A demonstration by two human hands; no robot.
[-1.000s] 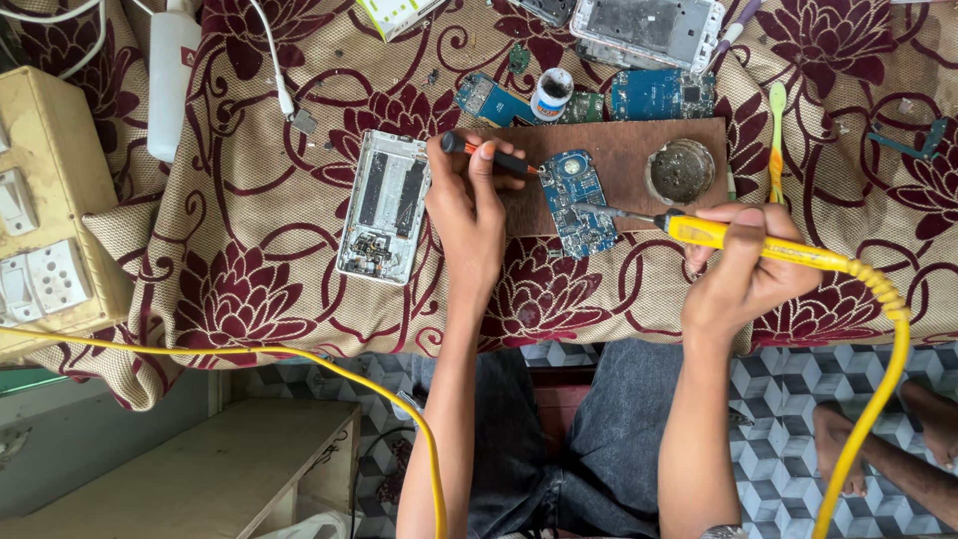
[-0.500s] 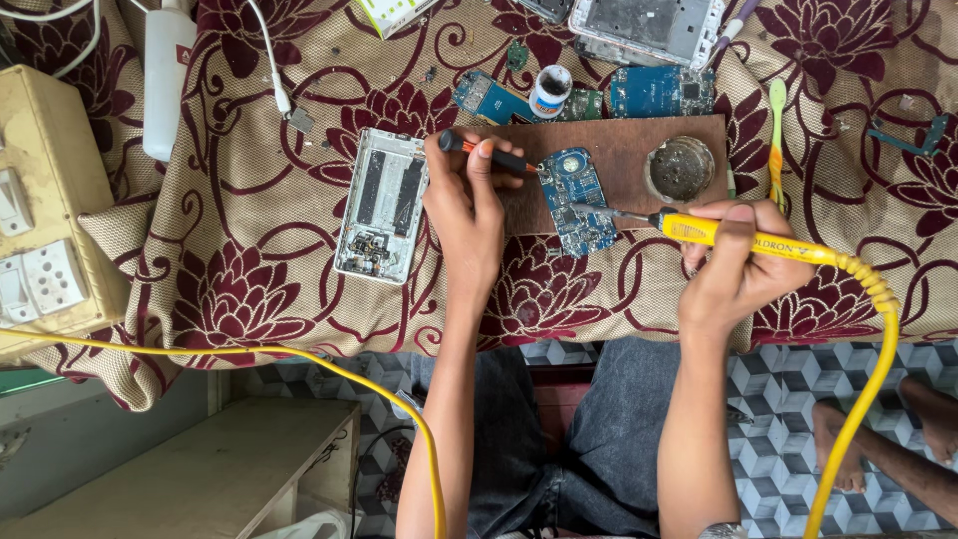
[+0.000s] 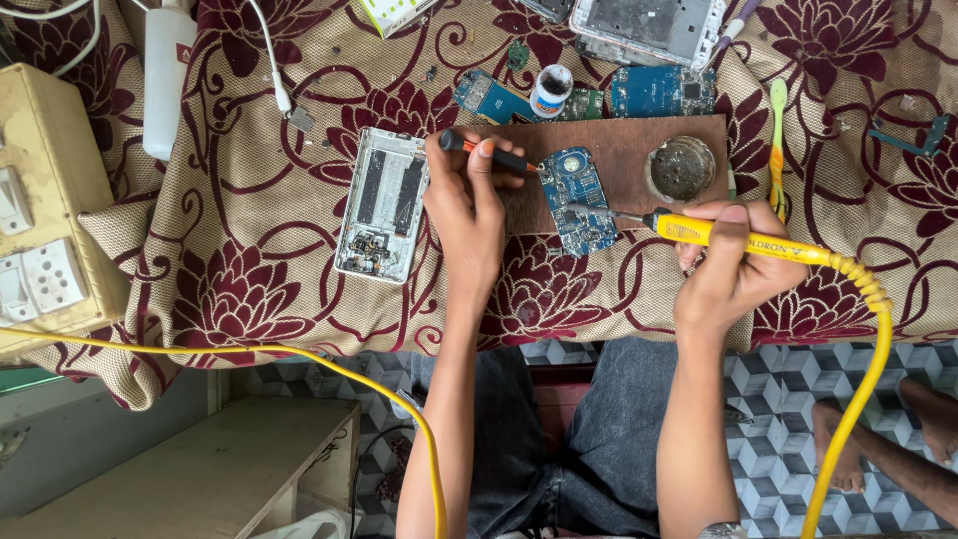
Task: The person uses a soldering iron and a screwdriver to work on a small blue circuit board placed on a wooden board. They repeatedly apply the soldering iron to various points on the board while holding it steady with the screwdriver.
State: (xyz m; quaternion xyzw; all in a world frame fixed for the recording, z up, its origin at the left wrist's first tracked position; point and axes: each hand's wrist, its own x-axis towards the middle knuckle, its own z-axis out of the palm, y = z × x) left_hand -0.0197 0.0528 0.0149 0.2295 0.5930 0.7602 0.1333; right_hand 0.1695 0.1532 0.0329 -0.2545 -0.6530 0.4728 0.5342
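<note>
Little has moved: right hand (image 3: 733,265) still grips yellow soldering iron (image 3: 743,240), tip on blue circuit board (image 3: 579,200) lying on brown wooden board (image 3: 624,165). Left hand (image 3: 464,205) pinches orange-handled tool (image 3: 489,153). Round tin (image 3: 681,168) holds dark residue; phone frame (image 3: 382,205) lies alongside.

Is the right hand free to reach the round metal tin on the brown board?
Probably not as things stand: the right hand grips the yellow soldering iron. The round metal tin lies just beyond it on the brown board, with nothing between them.
</note>
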